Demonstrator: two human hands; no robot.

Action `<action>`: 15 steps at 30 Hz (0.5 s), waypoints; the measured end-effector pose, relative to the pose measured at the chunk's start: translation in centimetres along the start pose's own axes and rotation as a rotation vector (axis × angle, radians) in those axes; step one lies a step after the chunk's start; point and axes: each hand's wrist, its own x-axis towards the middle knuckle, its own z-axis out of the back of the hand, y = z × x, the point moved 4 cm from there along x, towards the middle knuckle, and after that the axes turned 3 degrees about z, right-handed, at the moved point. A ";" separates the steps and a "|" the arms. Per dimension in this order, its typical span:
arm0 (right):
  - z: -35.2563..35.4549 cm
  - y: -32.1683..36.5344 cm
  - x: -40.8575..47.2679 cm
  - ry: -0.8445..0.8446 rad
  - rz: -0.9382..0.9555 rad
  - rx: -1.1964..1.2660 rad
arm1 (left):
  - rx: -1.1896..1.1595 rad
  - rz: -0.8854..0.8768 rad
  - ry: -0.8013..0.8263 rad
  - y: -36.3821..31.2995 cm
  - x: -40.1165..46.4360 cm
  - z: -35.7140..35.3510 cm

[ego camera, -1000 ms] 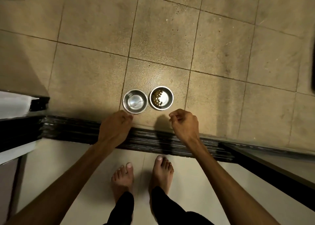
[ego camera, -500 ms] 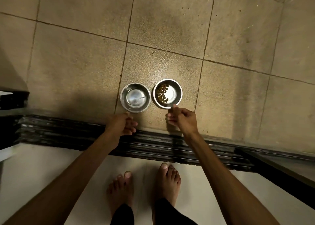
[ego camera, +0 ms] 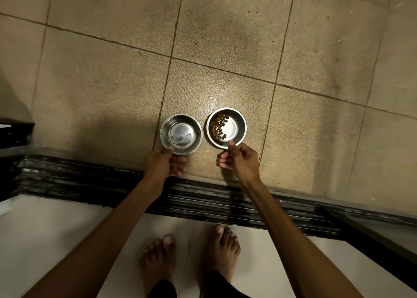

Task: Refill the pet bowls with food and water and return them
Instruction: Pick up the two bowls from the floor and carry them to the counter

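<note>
1. The food bowl, a steel dish with a small cluster of kibble on one side, sits on the tiled floor just ahead of the right grip, which pinches its near rim with thumb on top.
2. The water bowl lies just ahead of the left grip, thumb on the near rim, fingers beneath; it looks to hold a little water.
3. The bowls stand just beside each other, apart.
4. Behind both grips runs a dark door track, with bare feet on the pale floor inside.
5. Judged from this, nothing is refilled yet: lifting, filling and returning remain.
</note>
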 end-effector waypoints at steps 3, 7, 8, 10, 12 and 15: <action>0.3 0.0 0.1 0.008 0.044 -0.021 | 0.023 -0.048 0.004 0.3 0.1 0.1; 0.6 0.1 0.1 0.013 0.094 -0.023 | 0.024 -0.108 0.005 0.3 -0.2 0.0; 0.7 0.1 0.1 0.016 0.103 -0.020 | 0.026 -0.117 0.002 0.3 -0.2 0.0; 1.0 0.3 0.2 0.013 0.113 -0.014 | 0.038 -0.130 -0.006 0.2 -0.1 0.0; 1.3 0.5 0.1 0.004 0.117 -0.011 | 0.054 -0.132 -0.015 0.1 -0.1 0.1; 1.7 0.9 -0.1 -0.006 0.128 0.000 | 0.062 -0.123 -0.044 -0.2 -0.3 0.3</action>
